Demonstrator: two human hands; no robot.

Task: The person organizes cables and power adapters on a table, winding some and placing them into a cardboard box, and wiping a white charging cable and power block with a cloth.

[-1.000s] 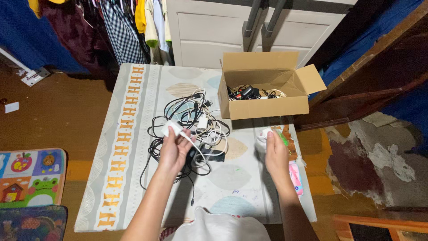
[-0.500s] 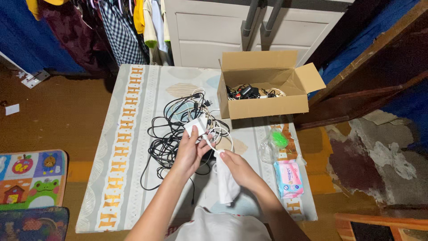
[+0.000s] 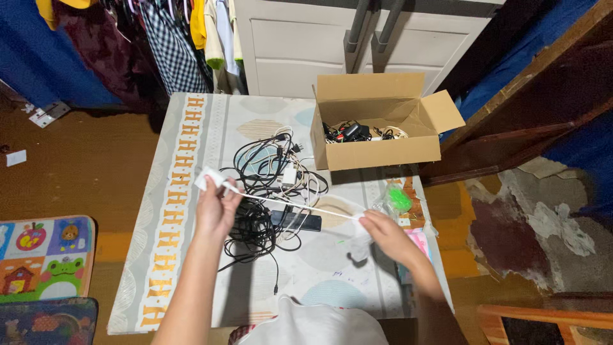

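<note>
White cord runs taut mid-frame between our hands: left hand closed on its charger, right hand pinching the far end. Tangled cables remain unsorted; few sit in the cardboard box.

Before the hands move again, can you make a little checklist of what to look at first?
1. Left hand grips the white charger: ok.
2. Right hand pinches the white cable: ok.
3. Cable stretched straight between the hands: ok.
4. Cable free of the black wire pile it crosses: cannot tell.
5. Cardboard box open: ok.
6. Wiping cloth in the right hand: cannot tell.
</note>
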